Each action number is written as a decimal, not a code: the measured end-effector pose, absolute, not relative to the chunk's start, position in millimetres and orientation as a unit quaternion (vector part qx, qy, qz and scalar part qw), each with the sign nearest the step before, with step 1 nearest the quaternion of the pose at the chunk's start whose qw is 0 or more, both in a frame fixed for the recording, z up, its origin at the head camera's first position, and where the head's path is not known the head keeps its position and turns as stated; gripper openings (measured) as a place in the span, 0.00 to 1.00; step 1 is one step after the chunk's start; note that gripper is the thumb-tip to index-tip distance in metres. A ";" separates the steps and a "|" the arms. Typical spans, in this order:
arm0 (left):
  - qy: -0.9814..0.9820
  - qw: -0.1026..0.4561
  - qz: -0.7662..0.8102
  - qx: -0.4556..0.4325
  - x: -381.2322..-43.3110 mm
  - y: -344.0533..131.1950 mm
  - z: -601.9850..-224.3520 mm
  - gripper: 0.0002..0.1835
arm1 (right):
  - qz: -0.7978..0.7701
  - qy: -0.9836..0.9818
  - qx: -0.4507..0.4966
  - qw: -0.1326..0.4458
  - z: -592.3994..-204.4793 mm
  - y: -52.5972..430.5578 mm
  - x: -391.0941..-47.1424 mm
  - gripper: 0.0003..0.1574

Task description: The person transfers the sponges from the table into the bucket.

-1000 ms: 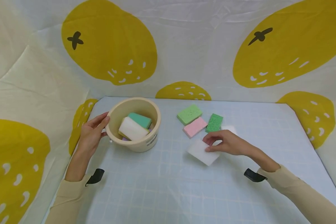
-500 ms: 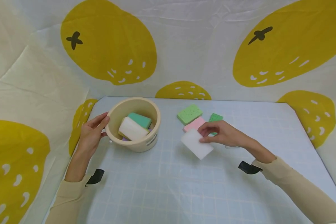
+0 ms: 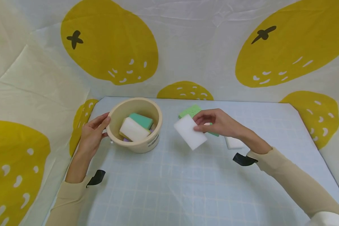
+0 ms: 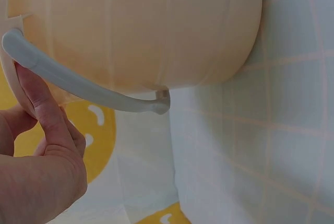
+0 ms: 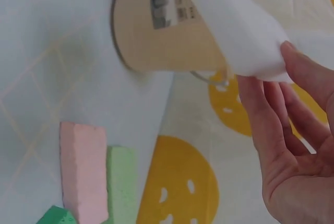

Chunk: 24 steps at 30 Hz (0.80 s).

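My right hand (image 3: 216,122) pinches a white sponge (image 3: 190,131) at its right edge, thumb in front and fingers behind, raised above the table. In the right wrist view the same white sponge (image 5: 245,31) overlaps the bucket (image 5: 162,41). At the left, my left hand (image 3: 92,135) grips the rim of the cream bucket (image 3: 155,138), thumb on the rim. The left wrist view shows those fingers (image 4: 42,98) under the rim, beside the grey handle (image 4: 94,88). Inside the bucket lie a white-and-yellow sponge (image 3: 134,129), a teal sponge (image 3: 141,121) and something purple, mostly hidden.
Behind my right hand is a light green sponge (image 3: 190,110), partly covered. A pink sponge (image 5: 83,172) and a dark green one (image 5: 56,215) show in the right wrist view. Another white sponge (image 3: 234,143) lies under my right wrist. Lemon-patterned cloth (image 3: 197,47) walls the table.
My right hand has lifted the white sponge and carried it left and away from me, toward the bucket, uncovering the other white sponge. The left hand and bucket have stayed put.
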<state>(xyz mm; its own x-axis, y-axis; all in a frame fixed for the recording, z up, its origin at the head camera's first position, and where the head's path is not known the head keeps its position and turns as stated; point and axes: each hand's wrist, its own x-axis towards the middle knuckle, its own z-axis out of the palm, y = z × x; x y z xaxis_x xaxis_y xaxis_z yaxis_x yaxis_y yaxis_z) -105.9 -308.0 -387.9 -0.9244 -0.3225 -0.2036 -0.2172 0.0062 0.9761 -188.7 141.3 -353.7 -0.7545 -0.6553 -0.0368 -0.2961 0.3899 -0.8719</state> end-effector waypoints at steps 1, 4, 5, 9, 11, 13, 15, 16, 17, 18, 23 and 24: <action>-0.709 0.040 -0.678 0.191 -105.9 -308.2 -388.0 0.36 | -0.470 0.810 -0.293 0.193 -351.4 138.8 -189.6 0.19; -0.707 0.043 -0.680 0.190 -106.2 -309.0 -388.7 0.35 | -0.478 0.805 -0.291 0.199 -344.6 132.2 -192.3 0.19; -0.707 0.044 -0.680 0.189 -106.4 -309.3 -389.0 0.35 | -0.480 0.803 -0.291 0.200 -342.2 130.4 -193.2 0.19; -0.704 0.046 -0.685 0.182 -106.6 -310.1 -389.8 0.34 | -0.487 0.799 -0.292 0.198 -333.9 123.2 -197.6 0.19; -0.700 0.047 -0.690 0.177 -106.7 -310.0 -390.1 0.34 | -0.489 0.798 -0.294 0.193 -331.1 119.6 -200.7 0.19; -0.698 0.048 -0.693 0.174 -106.7 -310.1 -390.2 0.34 | -0.492 0.797 -0.295 0.189 -329.1 115.2 -204.5 0.19; -0.696 0.048 -0.695 0.174 -106.7 -310.3 -390.1 0.35 | -0.503 0.790 -0.294 0.188 -326.7 109.6 -207.8 0.20; -0.694 0.047 -0.697 0.174 -106.8 -310.5 -390.3 0.35 | -0.509 0.787 -0.293 0.188 -325.4 106.6 -209.3 0.20; -0.694 0.047 -0.697 0.175 -106.9 -310.5 -390.4 0.35 | -0.512 0.786 -0.291 0.187 -324.2 103.9 -210.7 0.20; -0.695 0.046 -0.696 0.177 -106.9 -310.4 -390.3 0.35 | -0.515 0.785 -0.290 0.187 -322.9 101.2 -212.1 0.20; -0.698 0.046 -0.691 0.182 -107.4 -309.8 -390.5 0.34 | -0.521 0.784 -0.278 0.189 -317.9 87.7 -217.1 0.21; -0.701 0.047 -0.688 0.181 -107.4 -309.4 -390.4 0.34 | -0.522 0.785 -0.276 0.189 -317.5 85.2 -218.3 0.21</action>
